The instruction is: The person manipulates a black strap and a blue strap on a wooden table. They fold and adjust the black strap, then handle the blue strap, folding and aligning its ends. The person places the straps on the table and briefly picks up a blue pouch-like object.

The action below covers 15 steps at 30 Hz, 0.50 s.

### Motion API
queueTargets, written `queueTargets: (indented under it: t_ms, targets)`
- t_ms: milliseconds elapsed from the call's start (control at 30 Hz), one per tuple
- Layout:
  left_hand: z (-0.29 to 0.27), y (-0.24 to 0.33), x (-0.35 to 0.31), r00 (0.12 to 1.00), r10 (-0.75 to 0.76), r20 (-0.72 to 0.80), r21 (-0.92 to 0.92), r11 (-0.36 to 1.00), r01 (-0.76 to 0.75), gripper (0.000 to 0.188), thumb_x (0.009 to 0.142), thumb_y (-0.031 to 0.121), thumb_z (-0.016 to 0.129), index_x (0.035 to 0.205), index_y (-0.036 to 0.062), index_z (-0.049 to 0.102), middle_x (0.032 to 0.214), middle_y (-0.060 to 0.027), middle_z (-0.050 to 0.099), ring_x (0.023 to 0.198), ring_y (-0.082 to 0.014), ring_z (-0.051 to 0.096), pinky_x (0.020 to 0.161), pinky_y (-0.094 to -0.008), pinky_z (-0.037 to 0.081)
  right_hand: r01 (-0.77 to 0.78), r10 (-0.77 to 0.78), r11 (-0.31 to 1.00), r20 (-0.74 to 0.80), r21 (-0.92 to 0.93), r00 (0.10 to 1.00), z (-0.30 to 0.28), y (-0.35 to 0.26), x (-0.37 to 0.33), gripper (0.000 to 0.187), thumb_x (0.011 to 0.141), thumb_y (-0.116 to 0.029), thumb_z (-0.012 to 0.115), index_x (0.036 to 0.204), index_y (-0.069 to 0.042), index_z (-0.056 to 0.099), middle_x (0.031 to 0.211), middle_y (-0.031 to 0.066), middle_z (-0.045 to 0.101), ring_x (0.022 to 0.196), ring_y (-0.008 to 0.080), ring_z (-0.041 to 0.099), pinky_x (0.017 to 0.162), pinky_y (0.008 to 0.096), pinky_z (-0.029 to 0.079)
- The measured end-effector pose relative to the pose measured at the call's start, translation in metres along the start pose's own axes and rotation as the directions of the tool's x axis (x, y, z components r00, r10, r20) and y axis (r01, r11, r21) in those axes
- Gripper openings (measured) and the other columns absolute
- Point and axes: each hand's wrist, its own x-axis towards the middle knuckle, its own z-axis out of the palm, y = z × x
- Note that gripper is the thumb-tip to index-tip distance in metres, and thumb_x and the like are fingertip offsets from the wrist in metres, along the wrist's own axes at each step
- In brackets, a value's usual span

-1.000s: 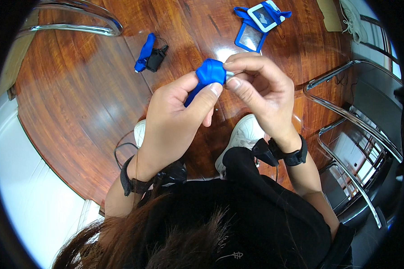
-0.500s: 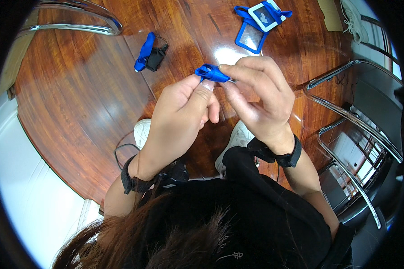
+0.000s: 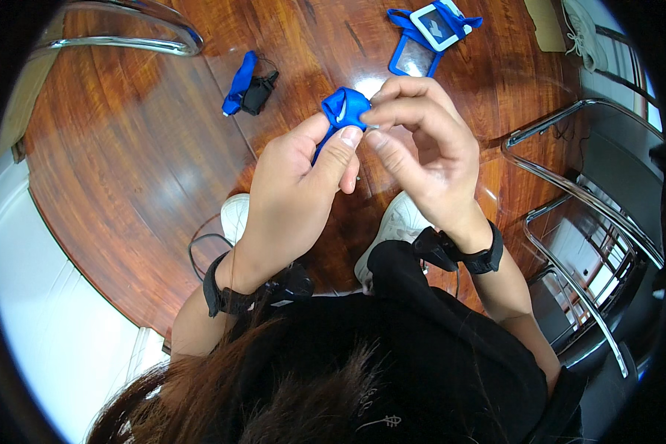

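Note:
A blue lanyard (image 3: 351, 109), wound into a small loop with a flat band hanging from it, is between my hands above the floor. My left hand (image 3: 292, 189) is closed and pinches its lower part between thumb and fingers. My right hand (image 3: 429, 159) touches the roll's right edge, with its thumb and index finger bent round a small metallic-looking end of it. That end is mostly hidden by the fingertips. Black straps circle both my wrists.
On the wooden floor (image 3: 148, 163) lie another blue strap (image 3: 240, 83) beside a small black object (image 3: 259, 94), and two badge holders, one white-framed (image 3: 431, 28) and one blue-framed (image 3: 414, 59). Chrome-framed chairs (image 3: 562, 177) stand right, a chrome tube (image 3: 155, 48) upper left. My white shoes (image 3: 392, 222) are below.
The blue lanyard roll has turned, showing a wider face and more hanging band. My right hand's fingers have shifted slightly and spread from the roll's top.

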Motion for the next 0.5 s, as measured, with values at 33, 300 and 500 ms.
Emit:
queueTargets:
  t_ms: [33,300,500]
  targets:
    - [-0.0004,-0.0006,0.0002,1.000,0.012,-0.003,0.001,1.000,-0.012,0.021,0.099,0.018,0.046,0.092,0.0015,0.058,0.064,0.0020,0.051,0.060,-0.0039,0.044,0.056,-0.0210,0.037,-0.097,0.101,0.990,-0.035,0.106,0.994,0.0019,-0.0002,0.0005,0.018,0.080,0.000,0.066,0.098,-0.002,0.067,0.097,0.0077,0.059,0.089,0.0151,0.059,0.076,0.0274,0.049]
    - [-0.0011,-0.0026,-0.0003,0.999,0.027,0.018,0.009,1.000,-0.027,0.022,0.099,0.016,0.043,0.089,0.0019,0.056,0.064,0.0011,0.053,0.059,-0.0048,0.045,0.055,-0.0219,0.036,-0.405,0.394,0.839,0.108,0.363,0.913,-0.0034,-0.0024,0.0041,0.025,0.087,-0.010,0.066,0.110,0.000,0.065,0.093,0.0057,0.068,0.082,0.0094,0.062,0.076,0.0238,0.051]
    - [0.0010,-0.0015,0.0007,0.999,-0.044,0.017,-0.127,0.991,0.046,0.019,0.099,0.016,0.042,0.093,0.0028,0.054,0.067,0.0001,0.053,0.055,-0.0028,0.042,0.050,-0.0189,0.034,-0.169,0.168,0.986,-0.025,-0.012,0.985,0.0003,-0.0066,0.0009,0.024,0.081,-0.005,0.071,0.104,0.000,0.066,0.093,0.0065,0.065,0.080,0.0125,0.061,0.073,0.0264,0.050]
